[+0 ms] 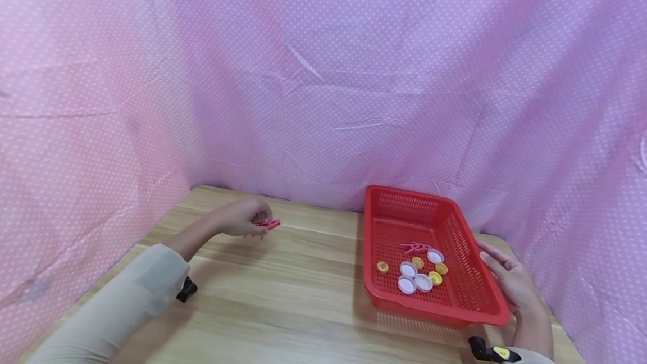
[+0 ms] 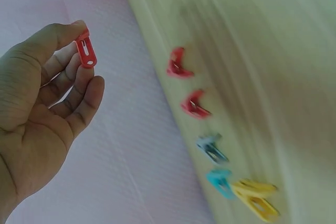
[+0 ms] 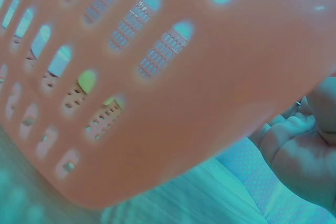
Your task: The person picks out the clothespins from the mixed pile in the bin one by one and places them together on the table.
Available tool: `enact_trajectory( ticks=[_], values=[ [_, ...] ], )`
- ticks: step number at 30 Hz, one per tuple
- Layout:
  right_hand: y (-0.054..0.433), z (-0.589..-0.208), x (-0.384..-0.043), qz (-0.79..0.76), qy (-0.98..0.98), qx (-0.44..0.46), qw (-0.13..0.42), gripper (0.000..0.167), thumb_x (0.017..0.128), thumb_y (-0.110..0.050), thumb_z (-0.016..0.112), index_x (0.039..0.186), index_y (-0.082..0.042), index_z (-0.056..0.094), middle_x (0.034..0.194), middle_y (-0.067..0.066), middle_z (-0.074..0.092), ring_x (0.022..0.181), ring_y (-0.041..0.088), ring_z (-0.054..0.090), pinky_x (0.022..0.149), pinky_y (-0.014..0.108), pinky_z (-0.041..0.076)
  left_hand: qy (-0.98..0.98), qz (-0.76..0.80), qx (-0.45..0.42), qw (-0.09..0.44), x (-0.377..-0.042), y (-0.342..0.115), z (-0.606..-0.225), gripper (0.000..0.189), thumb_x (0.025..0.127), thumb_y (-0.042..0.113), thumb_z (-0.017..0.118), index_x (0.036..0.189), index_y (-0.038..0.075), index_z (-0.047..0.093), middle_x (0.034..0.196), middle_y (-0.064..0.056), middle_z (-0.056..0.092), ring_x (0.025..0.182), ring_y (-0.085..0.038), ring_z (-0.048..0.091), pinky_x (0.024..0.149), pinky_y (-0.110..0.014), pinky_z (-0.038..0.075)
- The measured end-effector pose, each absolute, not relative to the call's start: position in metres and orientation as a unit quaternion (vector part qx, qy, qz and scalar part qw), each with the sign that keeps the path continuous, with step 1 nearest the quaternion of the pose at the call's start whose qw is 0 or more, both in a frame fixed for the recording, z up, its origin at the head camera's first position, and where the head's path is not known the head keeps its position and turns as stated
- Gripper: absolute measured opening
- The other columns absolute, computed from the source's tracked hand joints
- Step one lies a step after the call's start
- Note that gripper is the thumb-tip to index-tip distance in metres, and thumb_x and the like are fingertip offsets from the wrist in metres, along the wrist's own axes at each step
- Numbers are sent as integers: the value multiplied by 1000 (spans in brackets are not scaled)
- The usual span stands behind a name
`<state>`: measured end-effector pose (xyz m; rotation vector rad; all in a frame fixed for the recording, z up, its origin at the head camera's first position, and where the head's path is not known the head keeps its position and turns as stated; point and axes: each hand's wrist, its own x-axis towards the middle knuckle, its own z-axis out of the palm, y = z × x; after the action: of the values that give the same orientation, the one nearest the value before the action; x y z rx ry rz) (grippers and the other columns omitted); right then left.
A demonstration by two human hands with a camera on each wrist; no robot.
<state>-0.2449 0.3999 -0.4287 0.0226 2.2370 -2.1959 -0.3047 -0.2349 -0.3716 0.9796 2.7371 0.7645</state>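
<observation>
My left hand pinches a red clothespin between thumb and fingers, above the far left part of the table. In the left wrist view, more clothespins lie in a row along the table edge: two red ones, a grey one, a teal one and a yellow one. My right hand grips the right rim of a red plastic basket. Inside the basket are pink clothespins, several white round caps and several yellow caps.
The basket stands tilted at the right of a wooden table. A pink polka-dot cloth hangs behind and along both sides of the table.
</observation>
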Motion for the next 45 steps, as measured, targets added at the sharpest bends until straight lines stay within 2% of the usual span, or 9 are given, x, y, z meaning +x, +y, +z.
enact_trajectory(
  ticks=[4, 10, 15, 20, 27, 38, 45],
  values=[
    [401, -430, -245, -702, 713, 6, -2, 37, 105, -24, 59, 140, -35, 63, 101, -11, 75, 84, 16, 75, 70, 37, 62, 924, 228, 308, 14, -300, -254, -380, 14, 85, 9, 79, 95, 4, 70, 79, 4, 63, 70, -9, 57, 64, -28, 50],
    [401, -427, -244, -691, 722, 28, 5, 36, 103, -29, 62, 138, -39, 64, 100, -12, 75, 85, 17, 75, 71, 39, 62, 943, 209, 257, -36, -292, -280, -396, 17, 81, 9, 82, 92, 2, 70, 81, 1, 63, 75, -12, 56, 70, -35, 50],
    [401, -427, -244, -698, 715, 14, 7, 37, 104, -26, 61, 139, -37, 63, 101, -10, 75, 85, 17, 75, 70, 39, 62, 954, 216, 203, -46, -284, -294, -405, 18, 80, 8, 81, 89, 1, 68, 78, 0, 62, 74, -14, 56, 69, -35, 50],
    [400, -428, -244, -699, 715, 7, 0, 36, 104, -24, 61, 138, -37, 64, 102, -12, 75, 85, 16, 75, 70, 37, 62, 961, 212, 165, -58, -274, -302, -411, 19, 80, 9, 82, 82, 4, 64, 69, 1, 53, 64, -14, 46, 60, -31, 41],
    [400, -428, -244, -706, 708, -1, -3, 34, 105, -22, 61, 135, -36, 67, 102, -12, 75, 86, 14, 75, 71, 35, 62, 968, 216, 115, -46, -262, -305, -422, 26, 78, 10, 84, 73, 8, 59, 69, 0, 54, 62, -14, 47, 57, -30, 39],
    [401, -430, -244, -700, 714, 7, 7, 38, 105, -25, 59, 141, -36, 62, 102, -12, 75, 86, 16, 75, 71, 38, 62, 973, 209, 92, -30, -257, -308, -433, 28, 77, 15, 88, 81, 3, 64, 71, -2, 54, 65, -17, 48, 59, -31, 39],
    [401, -429, -246, -707, 707, 5, 2, 35, 105, -22, 60, 137, -36, 66, 101, -11, 75, 85, 15, 75, 70, 36, 62, 969, 227, 92, -23, -255, -311, -433, 28, 77, 16, 89, 82, 4, 64, 72, -2, 56, 66, -17, 49, 60, -30, 40]
  ],
)
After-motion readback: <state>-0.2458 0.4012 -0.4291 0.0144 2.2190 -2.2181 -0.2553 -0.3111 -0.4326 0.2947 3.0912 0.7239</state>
